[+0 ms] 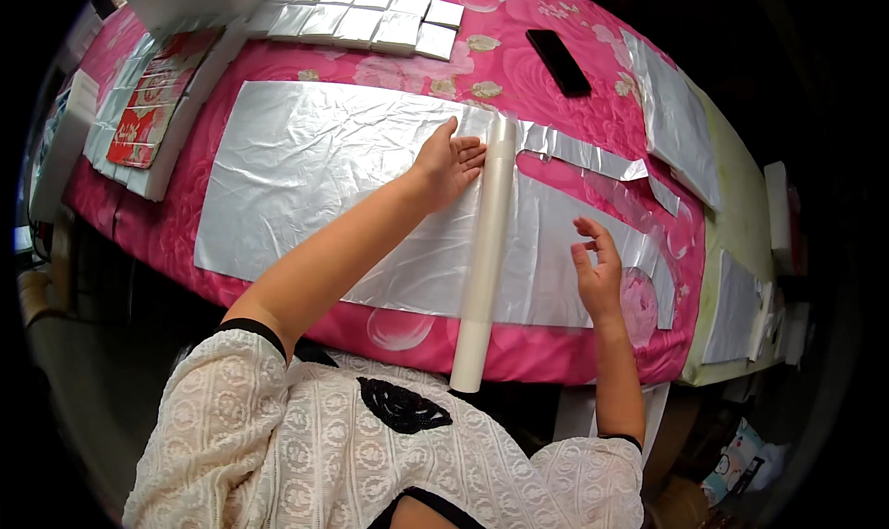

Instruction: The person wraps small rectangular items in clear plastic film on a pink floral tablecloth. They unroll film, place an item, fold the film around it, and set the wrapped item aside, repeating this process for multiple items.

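Roll (pixel 486 251) first catches my eye from here: long, pale and glossy, it lies across a wide silver sheet (pixel 306 159), its near end running past the sheet to the table's front edge. Its weight, I would judge, helps keep that wrinkled sheet flat. The left hand (pixel 447 165) is open, thumb apart, fingers reaching to the roll's side near its far end; whether they press it or rest just beside it I can't tell, but they aren't wrapped around it. It looks placed to steady the roll. The right hand (pixel 598 274) is half open over the sheet's right part, fingers loosely curled, with nothing visible in its grasp.

A narrow silver strip (pixel 593 154) trails rightward from beside the roll's far end, bent and loose, where it could snag. Beyond, on the pink floral cloth (pixel 398 348), a black phone (pixel 557 62) lies clear of the sheet. 2 rows of silver packets (pixel 370 15) sit further off, left of it, while more silver sheeting (pixel 671 126) lies at the right. A red patterned package (pixel 162 99) rests at the far left, near a white box (pixel 185 1).
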`<move>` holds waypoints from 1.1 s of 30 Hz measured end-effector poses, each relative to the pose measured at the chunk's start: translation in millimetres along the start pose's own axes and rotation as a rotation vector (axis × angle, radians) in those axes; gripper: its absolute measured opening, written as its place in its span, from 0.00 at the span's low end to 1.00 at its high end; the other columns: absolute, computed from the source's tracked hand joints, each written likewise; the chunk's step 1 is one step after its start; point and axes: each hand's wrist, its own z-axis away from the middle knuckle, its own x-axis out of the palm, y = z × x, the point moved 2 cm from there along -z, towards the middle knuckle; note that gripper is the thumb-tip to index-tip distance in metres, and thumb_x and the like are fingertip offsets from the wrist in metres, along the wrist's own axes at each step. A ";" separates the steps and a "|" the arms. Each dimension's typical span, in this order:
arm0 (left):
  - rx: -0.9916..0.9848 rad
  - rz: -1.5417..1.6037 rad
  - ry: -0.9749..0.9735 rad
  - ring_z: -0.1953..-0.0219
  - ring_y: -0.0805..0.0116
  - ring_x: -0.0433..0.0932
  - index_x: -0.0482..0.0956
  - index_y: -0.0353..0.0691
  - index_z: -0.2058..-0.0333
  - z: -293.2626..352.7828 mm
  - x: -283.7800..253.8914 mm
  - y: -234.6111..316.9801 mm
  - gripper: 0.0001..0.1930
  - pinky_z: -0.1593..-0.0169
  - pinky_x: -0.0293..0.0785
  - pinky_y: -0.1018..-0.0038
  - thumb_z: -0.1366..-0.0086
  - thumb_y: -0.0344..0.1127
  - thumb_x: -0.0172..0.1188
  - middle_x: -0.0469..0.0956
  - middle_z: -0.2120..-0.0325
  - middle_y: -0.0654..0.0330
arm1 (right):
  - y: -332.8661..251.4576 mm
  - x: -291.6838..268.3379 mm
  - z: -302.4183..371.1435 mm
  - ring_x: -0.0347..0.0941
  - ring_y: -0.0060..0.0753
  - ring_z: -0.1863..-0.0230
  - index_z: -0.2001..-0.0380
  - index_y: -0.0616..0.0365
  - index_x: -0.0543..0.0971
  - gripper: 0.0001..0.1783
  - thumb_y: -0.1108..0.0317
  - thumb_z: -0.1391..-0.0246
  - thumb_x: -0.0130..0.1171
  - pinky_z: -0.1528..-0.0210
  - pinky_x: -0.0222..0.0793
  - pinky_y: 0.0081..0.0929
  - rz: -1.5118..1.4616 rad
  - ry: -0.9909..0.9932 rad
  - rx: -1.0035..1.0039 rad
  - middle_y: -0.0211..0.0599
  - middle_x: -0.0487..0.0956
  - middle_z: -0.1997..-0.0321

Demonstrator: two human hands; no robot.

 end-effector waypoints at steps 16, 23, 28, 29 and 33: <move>0.264 -0.533 0.091 0.51 0.66 0.73 0.67 0.33 0.48 194.1 -171.6 105.5 0.31 0.46 0.67 0.71 0.32 0.57 0.33 0.73 0.52 0.52 | -186.5 206.3 -17.4 0.59 0.44 0.37 0.49 0.58 0.72 0.27 0.50 0.44 0.49 0.38 0.54 0.39 -0.290 -0.977 -0.739 0.41 0.72 0.45; 0.451 -0.772 0.246 0.51 0.68 0.72 0.65 0.33 0.47 281.5 -227.2 89.9 0.28 0.45 0.64 0.72 0.31 0.52 0.37 0.71 0.51 0.54 | -179.7 246.5 -66.7 0.58 0.42 0.37 0.48 0.56 0.71 0.26 0.51 0.45 0.50 0.35 0.48 0.42 0.143 -0.603 -0.933 0.41 0.70 0.43; 0.535 -1.206 0.417 0.52 0.61 0.69 0.60 0.30 0.45 308.4 -204.0 67.2 0.24 0.47 0.65 0.69 0.37 0.35 0.50 0.66 0.52 0.51 | -199.1 322.1 -78.5 0.56 0.42 0.36 0.48 0.54 0.72 0.26 0.49 0.45 0.49 0.33 0.42 0.46 0.201 -0.587 -1.084 0.40 0.69 0.42; 0.580 -1.384 0.488 0.53 0.58 0.68 0.58 0.30 0.44 309.8 -203.4 62.8 0.28 0.47 0.65 0.68 0.40 0.36 0.53 0.65 0.52 0.49 | -209.4 338.1 -79.8 0.57 0.42 0.37 0.51 0.54 0.74 0.25 0.50 0.46 0.50 0.34 0.42 0.46 0.151 -0.606 -1.061 0.40 0.70 0.43; 0.510 -1.649 0.755 0.54 0.51 0.68 0.53 0.31 0.42 307.7 -209.7 58.0 0.41 0.49 0.66 0.66 0.51 0.36 0.66 0.64 0.54 0.44 | -246.9 389.9 -79.3 0.55 0.45 0.36 0.52 0.61 0.74 0.23 0.58 0.49 0.50 0.33 0.38 0.46 0.128 -0.525 -0.846 0.45 0.69 0.43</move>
